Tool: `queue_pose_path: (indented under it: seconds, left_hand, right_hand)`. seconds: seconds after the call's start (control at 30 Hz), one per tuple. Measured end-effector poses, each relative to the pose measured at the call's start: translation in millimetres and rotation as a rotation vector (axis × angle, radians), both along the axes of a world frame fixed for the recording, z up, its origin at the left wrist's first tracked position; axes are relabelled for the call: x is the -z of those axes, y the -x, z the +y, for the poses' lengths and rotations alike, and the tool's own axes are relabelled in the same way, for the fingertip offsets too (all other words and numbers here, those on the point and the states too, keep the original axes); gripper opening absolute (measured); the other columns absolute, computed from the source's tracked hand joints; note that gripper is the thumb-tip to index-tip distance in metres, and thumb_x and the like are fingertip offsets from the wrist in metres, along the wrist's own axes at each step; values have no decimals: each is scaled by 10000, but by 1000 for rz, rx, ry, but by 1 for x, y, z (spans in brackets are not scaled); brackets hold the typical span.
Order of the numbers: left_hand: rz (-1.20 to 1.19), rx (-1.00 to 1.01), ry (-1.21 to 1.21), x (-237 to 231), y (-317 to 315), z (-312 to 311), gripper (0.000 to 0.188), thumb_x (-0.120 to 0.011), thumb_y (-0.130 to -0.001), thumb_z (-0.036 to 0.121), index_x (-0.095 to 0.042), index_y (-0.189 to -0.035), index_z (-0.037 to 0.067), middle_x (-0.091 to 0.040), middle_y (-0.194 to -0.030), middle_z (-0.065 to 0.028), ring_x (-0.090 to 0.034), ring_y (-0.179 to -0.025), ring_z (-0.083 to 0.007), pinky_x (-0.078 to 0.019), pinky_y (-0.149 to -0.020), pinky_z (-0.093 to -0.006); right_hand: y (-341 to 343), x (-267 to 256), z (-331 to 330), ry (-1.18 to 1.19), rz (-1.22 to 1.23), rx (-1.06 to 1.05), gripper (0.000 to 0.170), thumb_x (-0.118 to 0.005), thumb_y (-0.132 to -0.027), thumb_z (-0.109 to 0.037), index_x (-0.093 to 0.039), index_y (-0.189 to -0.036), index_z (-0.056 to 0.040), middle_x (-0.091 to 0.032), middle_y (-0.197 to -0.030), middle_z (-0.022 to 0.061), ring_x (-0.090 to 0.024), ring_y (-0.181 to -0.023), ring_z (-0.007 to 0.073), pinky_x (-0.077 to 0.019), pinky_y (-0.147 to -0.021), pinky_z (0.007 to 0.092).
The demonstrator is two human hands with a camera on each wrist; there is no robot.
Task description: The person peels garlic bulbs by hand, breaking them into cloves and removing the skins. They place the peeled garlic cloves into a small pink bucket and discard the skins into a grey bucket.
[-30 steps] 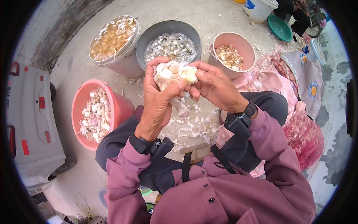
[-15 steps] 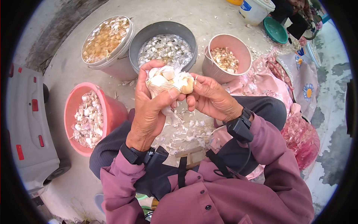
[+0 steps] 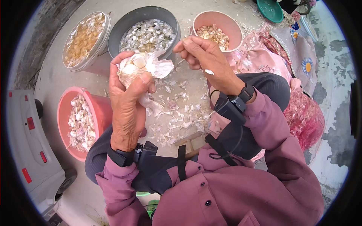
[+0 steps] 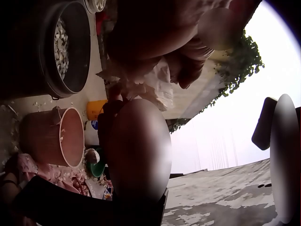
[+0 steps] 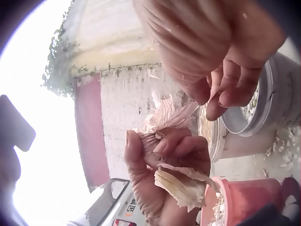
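My left hand (image 3: 130,90) grips a partly opened garlic bulb (image 3: 132,71), its thumb across the front. Pale cloves show at the top, and loose papery skin (image 3: 160,67) flares out to the right. In the right wrist view, skin (image 5: 171,113) stands up from the left hand's fingers. Apart from the bulb, my right hand (image 3: 211,60) is in front of the pink bucket of cloves (image 3: 200,23). Its fingers are loosely bent, with nothing visible between them. A small white flake (image 3: 209,72) shows over the back of that hand.
A grey basin (image 3: 113,34) of soaking cloves and a white bucket (image 3: 107,32) stand at the back. The coral bucket (image 3: 103,109) at left holds whole bulbs. Skins (image 3: 184,116) litter the ground. Pink cloth (image 3: 245,56) and a red mesh bag (image 3: 305,124) lie at right.
My right hand has left the bulb and moved up and right towards the pink bucket. The clove it was pinching is gone from the bulb's side. The left hand still holds the bulb.
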State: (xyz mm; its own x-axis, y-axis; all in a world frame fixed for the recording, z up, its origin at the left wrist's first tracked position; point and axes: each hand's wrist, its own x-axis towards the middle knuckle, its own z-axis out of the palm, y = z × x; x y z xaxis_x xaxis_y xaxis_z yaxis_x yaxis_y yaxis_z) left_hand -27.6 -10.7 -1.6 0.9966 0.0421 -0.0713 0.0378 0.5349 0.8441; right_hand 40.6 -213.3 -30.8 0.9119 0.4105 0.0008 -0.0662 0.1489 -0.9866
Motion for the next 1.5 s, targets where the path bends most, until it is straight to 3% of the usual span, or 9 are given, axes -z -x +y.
queue_pose_path:
  seconds: [0.1,0.17,0.23,0.5,0.53,0.67,0.77,1.0,1.5]
  left_hand:
    - [-17,-66,24,-4,3,8,516,-727,-867,149,-466,-1303,57,-616,-1025,-63,-546,-753,-131,-466,-676,-264]
    - [-38,-28,-14,-3,5,15,487,-664,-932,272,-476,-1318,42,-615,-1053,-72,-542,-764,-136,-461,-662,-268]
    - [7,-64,46,-2,6,18,465,-621,-958,296,-482,-1314,31,-612,-1066,-76,-549,-774,-139,-461,-656,-261]
    - [127,-107,97,5,9,30,423,-540,-1004,290,-485,-1308,1,-610,-1107,-82,-565,-788,-144,-466,-627,-249]
    - [139,-101,120,5,10,32,424,-534,-1007,282,-479,-1316,-4,-610,-1108,-88,-569,-790,-146,-466,-620,-248]
    - [182,-168,118,4,16,37,497,-542,-1000,300,-436,-1364,-23,-609,-1115,-123,-588,-781,-164,-472,-568,-250]
    - [226,-276,81,-4,18,33,562,-557,-989,322,-398,-1396,-31,-600,-1138,-141,-600,-761,-180,-475,-524,-253]
    - [240,-338,166,3,15,51,597,-504,-1006,367,-347,-1441,-9,-556,-1254,-173,-641,-988,-262,-593,-585,-320]
    - [378,-193,-209,13,4,36,716,-707,-860,438,-396,-1376,53,-584,-1148,-88,-616,-967,-177,-531,-707,-262]
  right_hand:
    - [-34,-11,-50,-165,-231,145,358,-489,-1040,-356,-631,-1080,-30,-527,-799,-35,-458,-722,20,-345,-620,178]
    - [-57,-19,-87,-614,-210,-283,658,-598,-950,-471,-408,-1393,-24,-504,-1269,153,-494,-1095,213,-479,-756,298]
    - [-39,-26,-63,-683,62,328,552,-552,-990,-415,-445,-1359,-20,-531,-1229,168,-498,-1006,86,-471,-739,270]
    - [-56,-94,-93,-795,-122,-655,469,-527,-1009,-245,-429,-1446,-107,-607,-1162,29,-615,-1012,164,-479,-889,412]
    - [-55,-52,-51,-958,27,-540,434,-480,-1035,-408,-613,-1158,-14,-574,-842,-2,-510,-797,61,-389,-660,211]
    - [-56,145,-50,234,510,-176,360,-530,-1016,-316,-643,-1131,6,-675,-1139,140,-651,-1050,208,-532,-884,333]
    - [-39,335,-105,401,503,87,260,-599,-939,-160,-615,-1144,-1,-675,-1072,130,-672,-962,230,-553,-824,347]
    - [-39,373,-169,1153,276,738,508,-709,-787,-158,-566,-1245,9,-680,-1063,177,-667,-969,291,-532,-845,363]
    - [-57,379,-120,1450,194,417,439,-748,-768,-218,-583,-1148,-74,-455,-1274,249,-550,-1136,412,-469,-960,448]
